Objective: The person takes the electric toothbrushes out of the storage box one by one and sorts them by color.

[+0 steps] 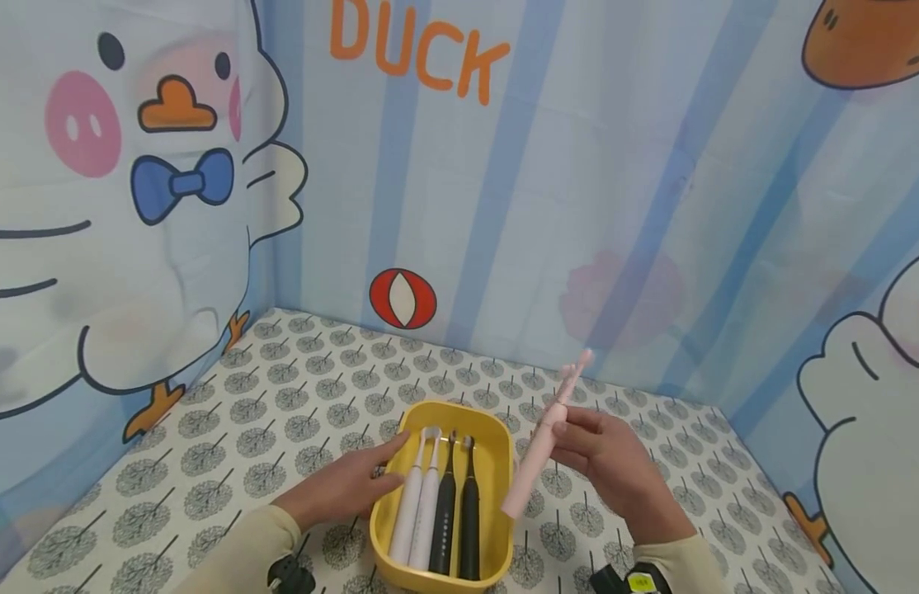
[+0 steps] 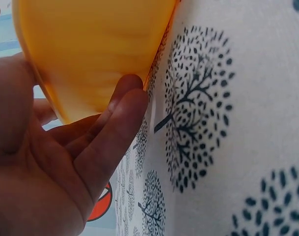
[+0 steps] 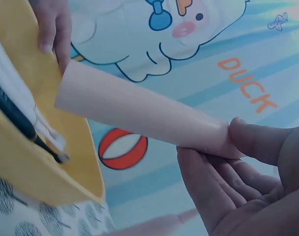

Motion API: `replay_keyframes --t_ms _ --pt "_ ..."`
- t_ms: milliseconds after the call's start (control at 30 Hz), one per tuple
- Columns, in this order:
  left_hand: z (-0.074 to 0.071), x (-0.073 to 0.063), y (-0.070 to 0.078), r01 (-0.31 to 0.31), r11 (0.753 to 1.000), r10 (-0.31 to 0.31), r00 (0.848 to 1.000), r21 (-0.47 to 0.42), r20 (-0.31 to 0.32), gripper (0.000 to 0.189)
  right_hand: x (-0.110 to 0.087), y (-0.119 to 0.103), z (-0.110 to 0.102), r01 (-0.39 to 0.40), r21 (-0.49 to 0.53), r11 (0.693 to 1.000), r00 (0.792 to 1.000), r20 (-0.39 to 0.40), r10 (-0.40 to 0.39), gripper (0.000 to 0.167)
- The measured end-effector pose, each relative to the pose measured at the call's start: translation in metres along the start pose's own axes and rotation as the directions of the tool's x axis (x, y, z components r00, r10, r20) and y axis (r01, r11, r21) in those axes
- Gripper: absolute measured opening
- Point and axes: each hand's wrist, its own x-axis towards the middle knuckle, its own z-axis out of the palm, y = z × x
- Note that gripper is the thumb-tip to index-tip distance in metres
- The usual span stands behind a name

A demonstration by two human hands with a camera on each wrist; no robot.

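Observation:
My right hand (image 1: 615,458) pinches a pink electric toothbrush (image 1: 532,470) between thumb and fingers, near the top of its handle. It is tilted, brush head up and away, with its lower end beside the right rim of a yellow box (image 1: 497,474). My left hand (image 1: 348,483) grips the box's left side; in the left wrist view its fingers lie against the outer wall (image 2: 90,59). Inside the box two white electric toothbrushes (image 1: 407,516) and two black electric toothbrushes (image 1: 470,528) lie side by side, heads toward the far end.
A white cloth with a dark tree print (image 1: 266,478) covers the table. Behind it hangs a blue striped curtain (image 1: 459,206) with cartoon ducks and a red ball (image 1: 420,299). Dark straps (image 1: 290,573) sit on both wrists.

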Motion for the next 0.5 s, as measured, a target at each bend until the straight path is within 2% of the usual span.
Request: replay_keyframes --t_ms 167,333,400,500 --pt "0.0 0.0 0.001 -0.012 1.0 0.012 1.0 0.001 -0.003 0.067 -0.007 -0.002 -0.003 0.027 -0.183 0.983 0.987 -0.151 -0.055 0.051" --pt "0.001 -0.001 0.0 -0.023 1.0 0.023 1.0 -0.002 -0.003 0.066 -0.012 0.008 -0.005 -0.024 -0.404 0.915 0.956 -0.276 -0.097 0.049" --pt "0.001 -0.001 0.0 -0.023 1.0 0.023 1.0 -0.004 -0.004 0.065 -0.013 0.014 -0.004 -0.061 -0.469 0.881 0.943 -0.317 -0.103 0.047" --pt "0.001 -0.001 -0.001 -0.021 1.0 0.021 1.0 -0.01 -0.006 0.065 -0.014 0.024 -0.002 -0.105 -0.52 0.847 0.927 -0.359 -0.106 0.047"
